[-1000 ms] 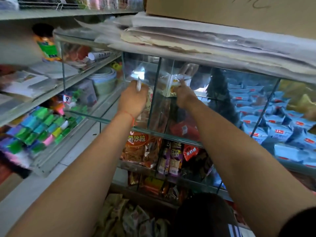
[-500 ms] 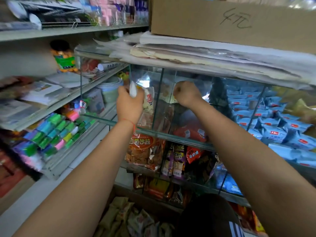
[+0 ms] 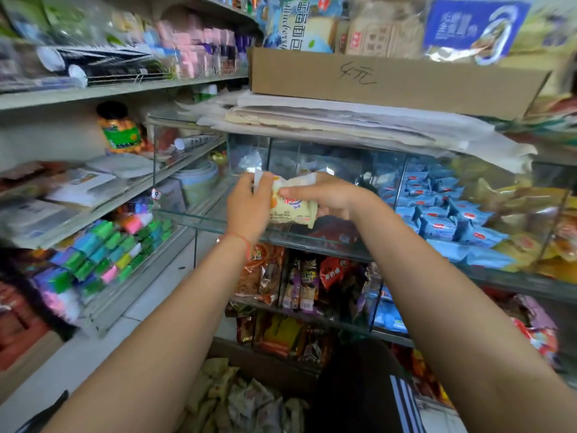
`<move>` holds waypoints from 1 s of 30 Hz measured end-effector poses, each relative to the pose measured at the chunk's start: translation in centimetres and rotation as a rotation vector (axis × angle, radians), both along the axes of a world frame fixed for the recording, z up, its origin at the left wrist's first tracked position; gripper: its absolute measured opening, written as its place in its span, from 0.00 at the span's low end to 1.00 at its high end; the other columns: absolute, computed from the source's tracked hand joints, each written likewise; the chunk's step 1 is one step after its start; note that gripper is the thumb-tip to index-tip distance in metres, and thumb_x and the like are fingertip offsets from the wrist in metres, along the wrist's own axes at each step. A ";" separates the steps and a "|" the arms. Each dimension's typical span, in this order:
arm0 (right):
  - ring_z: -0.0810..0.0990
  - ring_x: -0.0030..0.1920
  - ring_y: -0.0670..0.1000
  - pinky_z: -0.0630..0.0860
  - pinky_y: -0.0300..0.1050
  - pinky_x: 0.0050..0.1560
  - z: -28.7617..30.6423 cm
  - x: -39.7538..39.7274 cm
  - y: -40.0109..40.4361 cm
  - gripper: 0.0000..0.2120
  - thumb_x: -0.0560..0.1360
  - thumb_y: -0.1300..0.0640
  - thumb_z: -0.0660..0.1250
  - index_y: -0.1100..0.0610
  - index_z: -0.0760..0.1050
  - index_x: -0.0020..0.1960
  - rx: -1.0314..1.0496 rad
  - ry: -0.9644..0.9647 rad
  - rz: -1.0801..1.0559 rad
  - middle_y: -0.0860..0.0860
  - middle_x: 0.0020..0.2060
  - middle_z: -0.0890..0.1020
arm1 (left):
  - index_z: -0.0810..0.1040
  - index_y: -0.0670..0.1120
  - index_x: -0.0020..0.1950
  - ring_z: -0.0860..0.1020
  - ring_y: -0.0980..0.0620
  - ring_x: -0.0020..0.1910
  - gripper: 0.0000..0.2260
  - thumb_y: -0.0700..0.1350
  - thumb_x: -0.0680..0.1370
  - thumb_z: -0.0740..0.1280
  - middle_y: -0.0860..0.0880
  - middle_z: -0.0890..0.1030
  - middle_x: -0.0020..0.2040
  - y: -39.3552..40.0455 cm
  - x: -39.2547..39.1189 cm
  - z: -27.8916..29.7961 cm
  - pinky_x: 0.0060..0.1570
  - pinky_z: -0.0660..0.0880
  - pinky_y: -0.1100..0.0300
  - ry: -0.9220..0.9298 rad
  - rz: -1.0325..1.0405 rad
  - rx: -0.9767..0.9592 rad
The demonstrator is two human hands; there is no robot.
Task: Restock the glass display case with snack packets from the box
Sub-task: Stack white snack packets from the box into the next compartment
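A cream-coloured snack packet point(image 3: 293, 207) is held between both hands in front of the glass display case point(image 3: 218, 218). My left hand point(image 3: 248, 207) grips its left end, with the sealed edge sticking up above the fingers. My right hand point(image 3: 327, 196) pinches its top right side, thumb on the front. The packet hangs just outside the case's upper left compartment, above the glass front edge. Below, between my arms, the box point(image 3: 237, 398) shows several pale packets.
Blue packets point(image 3: 437, 214) fill the compartment to the right, yellow ones further right. Lower glass shelves hold orange and red snack bags point(image 3: 265, 273). A cardboard box point(image 3: 390, 79) on stacked papers lies on the case top. Metal shelves point(image 3: 93, 214) with coloured items stand left.
Both hands have drawn back from inside the upper compartment and come together. They now hold one cream packet in front of the case. The camera has tilted upward.
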State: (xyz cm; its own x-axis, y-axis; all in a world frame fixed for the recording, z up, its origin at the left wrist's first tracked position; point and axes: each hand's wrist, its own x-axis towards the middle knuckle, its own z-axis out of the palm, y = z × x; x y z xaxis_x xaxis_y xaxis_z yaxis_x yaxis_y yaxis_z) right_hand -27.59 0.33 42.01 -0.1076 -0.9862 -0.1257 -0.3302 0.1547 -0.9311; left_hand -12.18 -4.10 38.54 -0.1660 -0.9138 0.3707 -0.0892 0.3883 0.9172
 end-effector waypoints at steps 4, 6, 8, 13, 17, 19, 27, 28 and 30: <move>0.81 0.44 0.48 0.75 0.40 0.39 -1.2 -3.1 -1.4 0.20 0.70 0.50 0.75 0.56 0.76 0.57 -0.129 0.090 -0.506 0.49 0.48 0.82 | 0.74 0.44 0.56 0.75 0.48 0.48 0.08 0.45 0.80 0.60 0.46 0.77 0.52 0.3 -1.9 -0.9 0.46 0.70 0.56 -0.450 0.057 -0.400; 0.80 0.49 0.50 0.71 0.39 0.42 -1.9 -4.6 -3.0 0.19 0.73 0.48 0.71 0.58 0.77 0.58 -0.053 0.309 -0.669 0.51 0.50 0.80 | 0.76 0.43 0.54 0.76 0.44 0.48 0.08 0.44 0.79 0.61 0.44 0.77 0.52 -0.2 -3.4 -1.3 0.46 0.72 0.54 -0.653 -0.034 -0.550; 0.79 0.58 0.55 0.71 0.41 0.47 -2.5 -5.8 -4.8 0.19 0.77 0.48 0.63 0.59 0.77 0.59 -0.008 0.411 -0.762 0.56 0.58 0.80 | 0.79 0.43 0.52 0.78 0.42 0.49 0.09 0.45 0.78 0.61 0.43 0.79 0.51 -1.2 -4.9 -1.6 0.48 0.76 0.52 -0.829 -0.121 -0.504; 0.71 0.67 0.59 0.69 0.50 0.65 -4.2 -9.7 -8.3 0.27 0.74 0.47 0.62 0.59 0.67 0.68 -0.016 0.462 -0.996 0.58 0.65 0.75 | 0.80 0.41 0.56 0.78 0.41 0.55 0.14 0.50 0.79 0.63 0.41 0.80 0.57 -3.7 -7.0 -2.0 0.51 0.74 0.56 -1.090 -0.312 -0.247; 0.67 0.70 0.59 0.65 0.53 0.69 -4.6 -11.8 -10.5 0.27 0.76 0.48 0.64 0.57 0.65 0.71 0.048 0.562 -1.033 0.57 0.69 0.72 | 0.81 0.42 0.57 0.79 0.42 0.53 0.17 0.53 0.79 0.63 0.41 0.81 0.56 -4.4 -7.4 -2.9 0.51 0.75 0.55 -1.115 -0.377 -0.166; 0.68 0.70 0.59 0.65 0.52 0.67 -5.1 -12.7 -11.7 0.26 0.77 0.49 0.64 0.58 0.64 0.71 0.062 0.560 -1.025 0.58 0.69 0.70 | 0.82 0.43 0.55 0.79 0.42 0.52 0.16 0.52 0.79 0.63 0.41 0.81 0.54 -4.5 -7.3 -3.3 0.51 0.76 0.54 -1.050 -0.337 -0.203; 0.63 0.69 0.62 0.66 0.55 0.62 -7.8 -12.9 -13.0 0.21 0.81 0.63 0.50 0.59 0.61 0.74 0.049 1.340 -0.873 0.64 0.72 0.60 | 0.81 0.44 0.53 0.79 0.44 0.48 0.15 0.53 0.79 0.62 0.44 0.81 0.51 -4.7 -7.2 -3.6 0.44 0.73 0.57 -0.988 -0.311 -0.243; 0.62 0.70 0.61 0.65 0.55 0.64 -7.7 -12.9 -13.0 0.21 0.81 0.63 0.50 0.60 0.63 0.73 0.075 1.377 -0.851 0.62 0.72 0.61 | 0.81 0.44 0.52 0.79 0.44 0.47 0.14 0.52 0.79 0.62 0.44 0.81 0.50 -4.7 -7.1 -3.7 0.43 0.74 0.57 -0.980 -0.312 -0.241; 0.65 0.69 0.60 0.65 0.53 0.65 -7.9 -13.1 -12.9 0.20 0.82 0.61 0.51 0.62 0.66 0.72 0.159 1.298 -0.811 0.60 0.71 0.66 | 0.81 0.43 0.50 0.78 0.43 0.46 0.14 0.52 0.79 0.62 0.43 0.81 0.49 -4.8 -7.1 -3.7 0.43 0.74 0.56 -0.970 -0.314 -0.243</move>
State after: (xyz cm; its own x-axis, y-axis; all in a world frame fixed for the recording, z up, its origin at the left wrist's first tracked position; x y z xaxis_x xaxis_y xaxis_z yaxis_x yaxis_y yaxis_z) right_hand -40.72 -12.59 34.09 -0.7069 -0.5959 0.3810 -0.6551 0.7547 -0.0350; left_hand -19.29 -8.89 34.80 -0.7067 -0.6973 0.1195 -0.6084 0.6852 0.4004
